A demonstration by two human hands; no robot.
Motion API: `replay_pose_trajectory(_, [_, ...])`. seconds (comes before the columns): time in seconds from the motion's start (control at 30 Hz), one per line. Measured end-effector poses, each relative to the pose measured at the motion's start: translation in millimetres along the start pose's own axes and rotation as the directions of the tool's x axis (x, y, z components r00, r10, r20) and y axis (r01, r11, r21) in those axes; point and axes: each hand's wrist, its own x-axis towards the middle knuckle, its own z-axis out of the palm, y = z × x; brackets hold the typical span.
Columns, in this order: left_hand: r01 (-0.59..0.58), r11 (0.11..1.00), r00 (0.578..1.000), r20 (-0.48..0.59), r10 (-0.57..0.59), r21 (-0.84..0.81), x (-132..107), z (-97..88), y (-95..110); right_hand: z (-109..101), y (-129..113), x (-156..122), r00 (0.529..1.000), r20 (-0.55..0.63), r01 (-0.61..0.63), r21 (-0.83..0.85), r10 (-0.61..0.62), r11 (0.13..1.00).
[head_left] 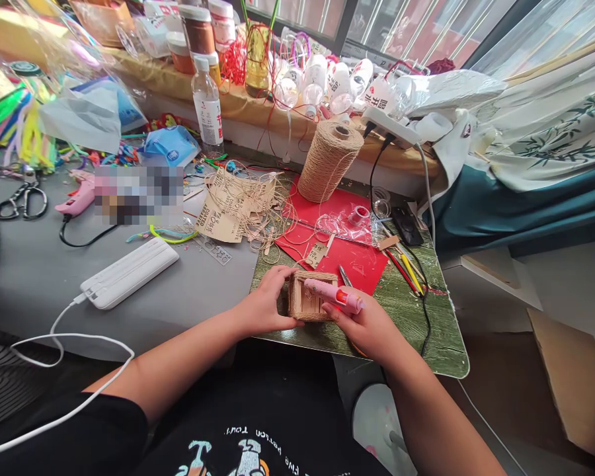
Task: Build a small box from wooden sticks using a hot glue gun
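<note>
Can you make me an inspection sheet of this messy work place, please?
Surface: gray table beside a green tabletop.
Job's things: small box with a twine rim; pink glue gun above it.
Clutter: tangled string, scissors, second glue gun.
Hands: left hand holds the box's left end; right hand grips the pink gun.
Cables: white cable from a white block; black cable from a power strip.
Surroundings: window, curtain, cardboard.
</note>
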Motion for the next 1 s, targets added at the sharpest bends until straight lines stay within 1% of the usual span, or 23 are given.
replay_pose_trajectory(0.23, [-0.016, 1.000, 1.000, -0.017, 0.016, -0.007, -0.1, 1.1, -1.8, 1.4, 2.4, -2.2, 1.000, -0.018, -0.015, -0.023, 0.015, 1.000])
replay_pose_trajectory(0.53, [-0.012, 1.000, 1.000, -0.019, 0.012, -0.014, 0.5, 0.8, -0.2, -1.4, 1.3, -6.3, 0.999, 0.028, -0.029, -0.068, 0.031, 0.997])
replay_pose_trajectory(0.73, [0.018, 1.000, 1.000, 0.001, -0.018, -0.010, 0.6, -0.4, 0.4, -3.5, 2.3, -7.7, 0.995, 0.100, 0.009, -0.135, 0.005, 0.991])
replay_pose_trajectory(1.0, [0.005, 1.000, 1.000, -0.010, -0.005, -0.019, 0.2, -0.6, 1.0, -9.4, 1.3, -8.7, 0.986, 0.164, 0.073, -0.210, -0.038, 0.975])
